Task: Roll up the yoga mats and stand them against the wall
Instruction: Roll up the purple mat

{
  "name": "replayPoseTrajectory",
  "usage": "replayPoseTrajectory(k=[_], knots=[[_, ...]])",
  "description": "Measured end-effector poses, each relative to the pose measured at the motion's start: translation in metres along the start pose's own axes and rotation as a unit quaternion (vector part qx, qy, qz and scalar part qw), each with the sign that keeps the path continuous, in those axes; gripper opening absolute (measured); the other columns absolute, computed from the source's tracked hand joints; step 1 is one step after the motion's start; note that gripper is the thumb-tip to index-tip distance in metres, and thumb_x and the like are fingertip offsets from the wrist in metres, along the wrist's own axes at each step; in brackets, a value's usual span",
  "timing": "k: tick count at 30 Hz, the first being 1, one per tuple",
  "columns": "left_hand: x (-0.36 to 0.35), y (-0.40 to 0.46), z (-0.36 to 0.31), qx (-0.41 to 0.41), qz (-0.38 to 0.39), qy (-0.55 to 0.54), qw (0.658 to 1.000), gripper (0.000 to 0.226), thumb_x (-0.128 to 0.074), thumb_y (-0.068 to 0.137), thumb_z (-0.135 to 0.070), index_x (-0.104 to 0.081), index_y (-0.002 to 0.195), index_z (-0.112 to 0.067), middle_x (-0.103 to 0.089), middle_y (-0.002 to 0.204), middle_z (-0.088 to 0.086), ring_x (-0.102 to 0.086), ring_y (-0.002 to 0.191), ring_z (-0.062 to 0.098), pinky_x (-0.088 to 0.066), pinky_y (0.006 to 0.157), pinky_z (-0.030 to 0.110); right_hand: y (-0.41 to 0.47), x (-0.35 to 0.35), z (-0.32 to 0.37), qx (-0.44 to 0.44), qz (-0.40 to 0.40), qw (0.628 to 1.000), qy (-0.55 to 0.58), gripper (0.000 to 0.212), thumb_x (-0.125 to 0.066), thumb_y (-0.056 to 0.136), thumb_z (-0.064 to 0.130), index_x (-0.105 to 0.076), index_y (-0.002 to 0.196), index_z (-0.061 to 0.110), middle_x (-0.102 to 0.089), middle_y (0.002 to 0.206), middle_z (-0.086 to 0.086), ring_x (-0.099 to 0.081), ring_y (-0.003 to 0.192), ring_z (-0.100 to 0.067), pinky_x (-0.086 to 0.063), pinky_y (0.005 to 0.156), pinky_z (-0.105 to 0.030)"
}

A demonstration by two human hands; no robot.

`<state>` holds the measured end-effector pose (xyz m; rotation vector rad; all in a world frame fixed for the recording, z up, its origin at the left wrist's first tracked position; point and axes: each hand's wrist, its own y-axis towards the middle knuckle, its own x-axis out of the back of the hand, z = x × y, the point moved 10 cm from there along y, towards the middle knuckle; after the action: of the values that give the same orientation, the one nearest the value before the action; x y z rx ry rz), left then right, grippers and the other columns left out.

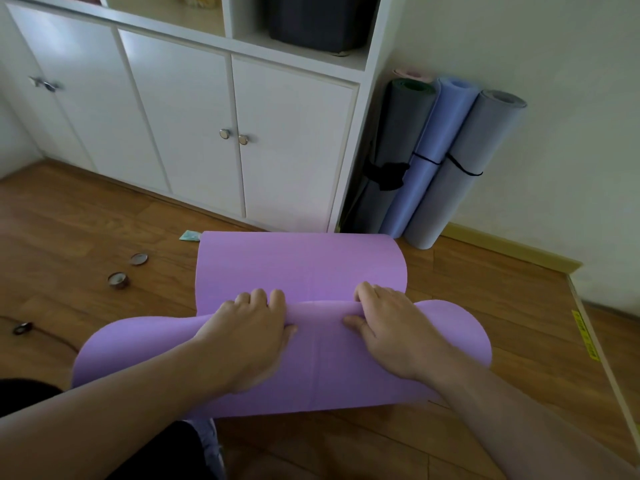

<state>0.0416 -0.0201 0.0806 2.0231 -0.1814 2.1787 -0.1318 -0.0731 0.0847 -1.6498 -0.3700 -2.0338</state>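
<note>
Purple mat (pixel 301 271): laid on the wooden floor (pixel 104 216) in front of the white cabinet (pixel 194 133), its near end curled over into a fat, loose roll.
Handling: judged light, soft and springy; the foam is likely to unroll if pressure is eased. It is best held along the top of the roll, with one hand toward each side.
Look: plain lilac, matte, with a faint crease running down the middle.
Left hand (pixel 252 330): laid on the roll, fingers curled over its far fold, thumb pressed on top.
Right hand (pixel 391 327): placed likewise, just beside the left one, fingers hooked over the fold.
Rolled mats (pixel 446 161): three are stood against the wall (pixel 554 98), right of the cabinet, each tied with a black band.
</note>
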Motion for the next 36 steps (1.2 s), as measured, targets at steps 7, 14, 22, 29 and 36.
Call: replayPoseTrajectory(k=[7,14,22,29,36], knots=[[0.009,0.008,0.004,0.057,-0.006,-0.021,0.998,0.029,-0.035,0.108,-0.047,-0.043,0.112,-0.019,-0.064,0.116,0.006,-0.065,0.106,0.029,-0.043,0.079,0.038,-0.004,0.019,-0.003,-0.019,-0.157,0.987,-0.025,0.029,-0.048,0.103,0.053,-0.053,0.091,0.027,-0.058,0.087,0.009,-0.049,0.088,-0.02,-0.042,0.082,-0.039],[0.001,0.006,0.0,0.023,0.038,0.022,0.999,0.058,-0.034,0.096,-0.078,-0.041,0.11,-0.022,-0.066,0.109,-0.001,-0.069,0.097,0.022,-0.046,0.071,0.034,-0.003,-0.009,-0.005,-0.006,-0.068,0.991,-0.119,0.044,-0.026,0.103,0.065,-0.036,0.094,0.024,-0.049,0.095,0.001,-0.04,0.084,-0.024,-0.045,0.081,-0.043],[-0.014,0.005,-0.007,-0.018,0.129,0.029,0.991,0.056,-0.029,0.102,-0.073,-0.056,0.114,-0.026,-0.07,0.119,-0.002,-0.068,0.108,0.022,-0.047,0.079,0.032,-0.007,-0.016,-0.004,0.0,0.048,0.994,-0.1,0.053,-0.047,0.097,0.078,-0.042,0.098,0.025,-0.052,0.087,0.009,-0.051,0.079,-0.019,-0.036,0.067,-0.037],[-0.019,-0.01,0.0,-0.067,0.184,-0.147,0.97,0.048,-0.03,0.097,-0.072,-0.03,0.113,-0.028,-0.051,0.078,-0.005,-0.061,0.079,0.024,-0.038,0.068,0.036,-0.019,-0.018,0.004,0.044,0.135,0.988,0.054,0.034,-0.056,0.105,0.056,-0.035,0.107,0.029,-0.055,0.075,0.007,-0.05,0.067,-0.009,-0.035,0.057,-0.029],[-0.011,-0.013,0.005,-0.087,0.133,-0.212,0.964,0.036,-0.033,0.103,-0.063,-0.047,0.106,-0.03,-0.057,0.095,-0.011,-0.055,0.087,0.013,-0.043,0.077,0.032,-0.019,-0.009,0.002,0.096,0.057,0.989,0.097,0.026,-0.051,0.103,0.059,-0.05,0.091,0.036,-0.057,0.091,0.015,-0.054,0.086,-0.01,-0.048,0.073,-0.036]])
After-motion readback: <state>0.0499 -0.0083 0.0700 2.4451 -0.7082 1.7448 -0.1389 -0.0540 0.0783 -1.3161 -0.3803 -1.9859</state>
